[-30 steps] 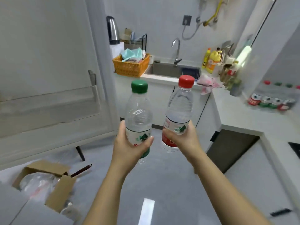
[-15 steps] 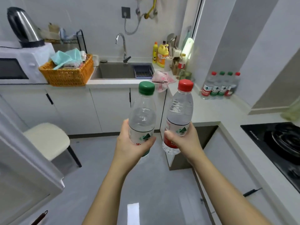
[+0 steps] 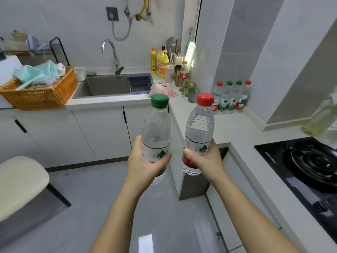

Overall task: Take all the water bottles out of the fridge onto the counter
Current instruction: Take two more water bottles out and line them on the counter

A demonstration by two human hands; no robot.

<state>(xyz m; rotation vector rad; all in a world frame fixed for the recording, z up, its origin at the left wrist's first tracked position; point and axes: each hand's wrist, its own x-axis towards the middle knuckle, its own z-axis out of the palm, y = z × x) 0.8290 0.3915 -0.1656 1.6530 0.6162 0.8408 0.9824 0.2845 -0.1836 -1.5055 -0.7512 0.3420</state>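
Both hands' fingers [image 3: 165, 157] grip low — left hand [image 3: 144, 165] round green-capped bottle [image 3: 156, 128], right hand [image 3: 207, 161] round red-capped bottle [image 3: 199, 125].

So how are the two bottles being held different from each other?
The left hand holds the green-capped bottle nearly upright; the right hand tilts the red-capped bottle. The green-capped bottle's label is white and green; the red-capped bottle's has a red band. Their caps differ too, green against red. Both are clear, closed and about the same size.
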